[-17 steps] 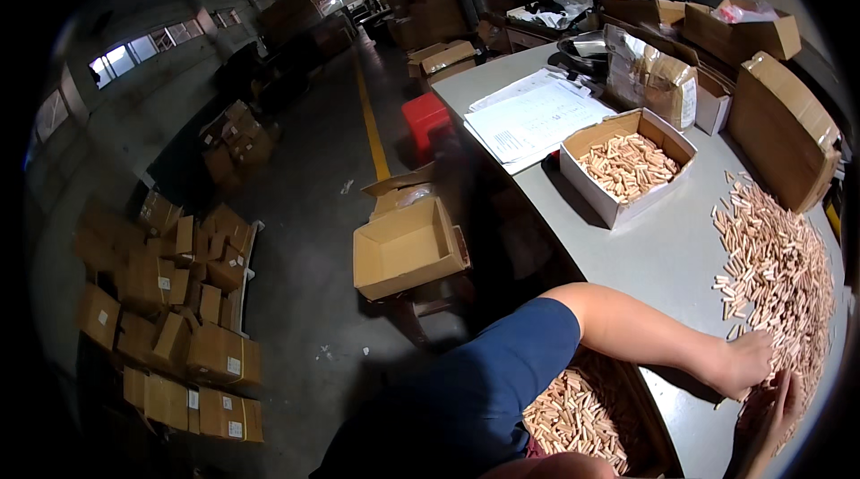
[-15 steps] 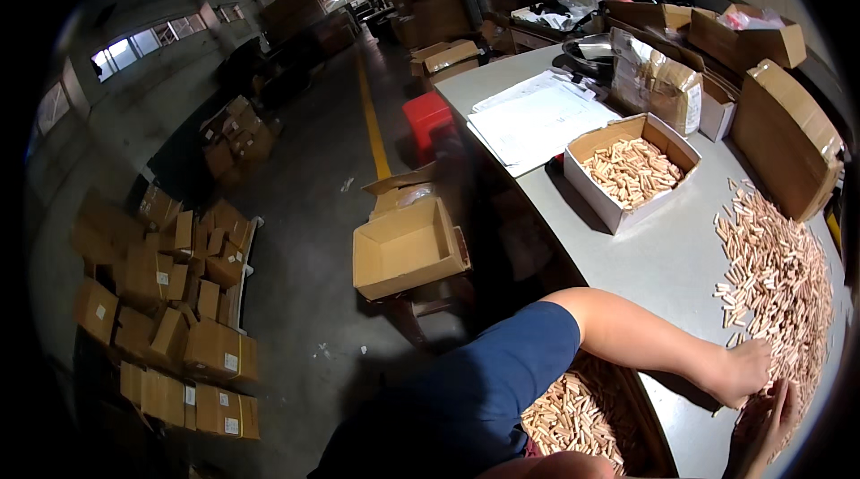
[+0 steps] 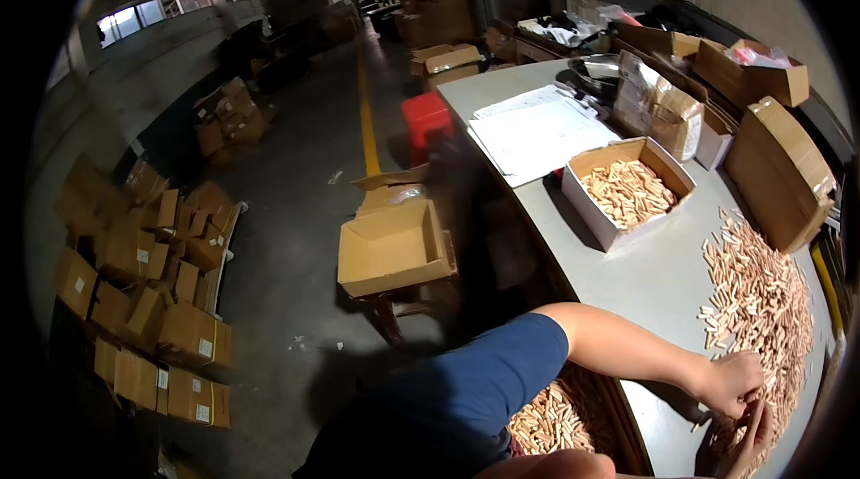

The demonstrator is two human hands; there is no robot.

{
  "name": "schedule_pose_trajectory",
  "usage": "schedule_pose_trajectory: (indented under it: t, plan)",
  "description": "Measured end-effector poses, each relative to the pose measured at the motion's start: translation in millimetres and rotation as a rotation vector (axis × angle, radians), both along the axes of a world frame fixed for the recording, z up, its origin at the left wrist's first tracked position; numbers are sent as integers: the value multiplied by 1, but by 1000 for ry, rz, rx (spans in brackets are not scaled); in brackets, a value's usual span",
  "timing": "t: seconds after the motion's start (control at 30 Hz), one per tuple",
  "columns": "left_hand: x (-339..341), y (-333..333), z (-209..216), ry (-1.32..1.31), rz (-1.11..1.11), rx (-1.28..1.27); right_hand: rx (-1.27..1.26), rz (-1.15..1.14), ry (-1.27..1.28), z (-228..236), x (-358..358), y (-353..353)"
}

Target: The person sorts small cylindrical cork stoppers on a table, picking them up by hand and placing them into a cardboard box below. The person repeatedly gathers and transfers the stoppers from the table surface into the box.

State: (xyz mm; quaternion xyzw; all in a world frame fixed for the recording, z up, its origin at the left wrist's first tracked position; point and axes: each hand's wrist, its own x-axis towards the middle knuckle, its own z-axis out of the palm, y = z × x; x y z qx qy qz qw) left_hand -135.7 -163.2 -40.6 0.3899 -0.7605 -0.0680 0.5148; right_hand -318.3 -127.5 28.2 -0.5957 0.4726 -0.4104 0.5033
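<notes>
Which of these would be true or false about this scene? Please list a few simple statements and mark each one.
1. The left hand and right hand are close together at the pile of small rod-shaped pieces. True.
2. The white-sided box holds folded cloth. False: the white-sided box holds small rod-shaped pieces too.
3. White papers lie on the table. True.
4. The left sleeve is bright yellow. False: the left sleeve is dark blue.
5. A yellow line runs along the floor. True.
</notes>
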Motion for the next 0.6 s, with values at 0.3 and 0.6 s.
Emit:
schedule_pose_trajectory:
  t: [0.3,0.6]
  plan:
    - [11,30,36,224,-87,205,-440,72,121,-44,-11,-34]
    - [20,43,57,329,-234,548,-423,178,-8,-14,-5,-25]
